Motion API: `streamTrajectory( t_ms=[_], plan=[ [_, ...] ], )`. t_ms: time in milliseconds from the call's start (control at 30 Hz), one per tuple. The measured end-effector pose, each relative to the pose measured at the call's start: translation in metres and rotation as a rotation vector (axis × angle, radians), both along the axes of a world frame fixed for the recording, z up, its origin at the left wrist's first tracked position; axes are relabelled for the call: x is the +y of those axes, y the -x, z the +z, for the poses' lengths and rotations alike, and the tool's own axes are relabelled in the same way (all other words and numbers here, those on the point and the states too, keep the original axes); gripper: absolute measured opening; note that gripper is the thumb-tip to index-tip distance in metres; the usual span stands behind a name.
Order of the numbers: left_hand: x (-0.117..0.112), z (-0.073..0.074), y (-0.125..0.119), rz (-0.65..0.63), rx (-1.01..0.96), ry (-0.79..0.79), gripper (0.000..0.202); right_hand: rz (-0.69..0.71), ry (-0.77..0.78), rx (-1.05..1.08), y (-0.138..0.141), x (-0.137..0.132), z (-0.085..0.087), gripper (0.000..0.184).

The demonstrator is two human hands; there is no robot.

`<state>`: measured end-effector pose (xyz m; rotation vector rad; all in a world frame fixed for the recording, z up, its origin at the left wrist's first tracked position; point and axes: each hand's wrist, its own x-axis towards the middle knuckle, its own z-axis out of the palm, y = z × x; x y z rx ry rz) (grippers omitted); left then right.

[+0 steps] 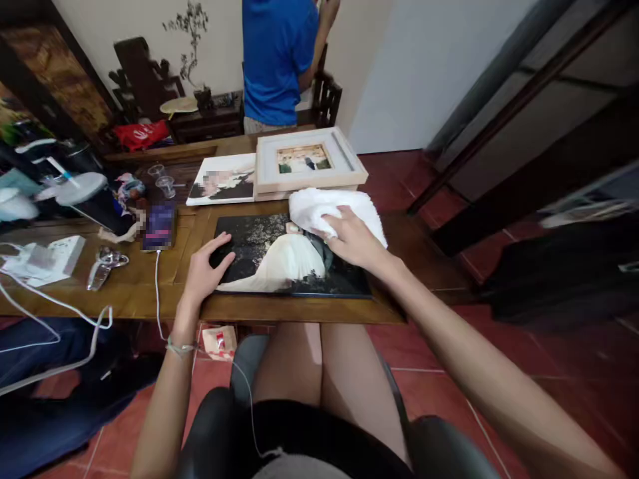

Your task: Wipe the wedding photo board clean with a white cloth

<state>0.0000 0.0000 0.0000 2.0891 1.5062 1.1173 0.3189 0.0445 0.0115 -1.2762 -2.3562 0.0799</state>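
Observation:
A dark photo panel (249, 246) showing a figure in a long pale dress lies flat on the wooden table in front of me. My left hand (207, 266) rests at its left edge, thumb and fingers spread apart. On the panel's upper right part, my right hand (352, 236) grips a white fluffy cloth (339, 206), its fingers pressed into the bunched fabric. The cloth covers that corner of the picture and reaches past the panel's edge. Just behind are a white-edged picture (224, 178) and a stack of pale frames (312, 159).
Left on the wooden table (190, 299) are a phone (158, 226) on a cable, a clear hair clip (104, 266), a power strip (54, 259) and a dark lidded cup (94, 199). A person in a blue shirt (279, 60) stands beyond the table.

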Motion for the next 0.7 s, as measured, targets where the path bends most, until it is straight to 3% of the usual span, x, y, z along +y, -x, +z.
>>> streamTrajectory(
  t_ms=[167, 267, 367, 500, 700],
  plan=[
    [-0.001, 0.001, -0.002, 0.017, 0.019, -0.004, 0.038, 0.058, 0.0, -0.004, 0.007, -0.058, 0.0, 0.024],
    [-0.002, 0.001, -0.003, 0.021, 0.035, -0.009, 0.038, 0.215, 0.048, 0.023, 0.012, -0.1, 0.008, 0.027],
    [-0.002, 0.002, -0.002, 0.023, 0.048, -0.015, 0.038, 0.37, 0.101, 0.044, 0.017, -0.119, 0.015, 0.031],
    [-0.001, 0.002, -0.002, 0.015, 0.044, -0.019, 0.038, 0.387, 0.086, 0.078, 0.017, -0.087, 0.014, 0.027],
    [-0.001, 0.001, -0.001, 0.001, 0.008, -0.014, 0.038, 0.109, 0.05, 0.084, -0.002, -0.002, 0.002, 0.019]
  ],
)
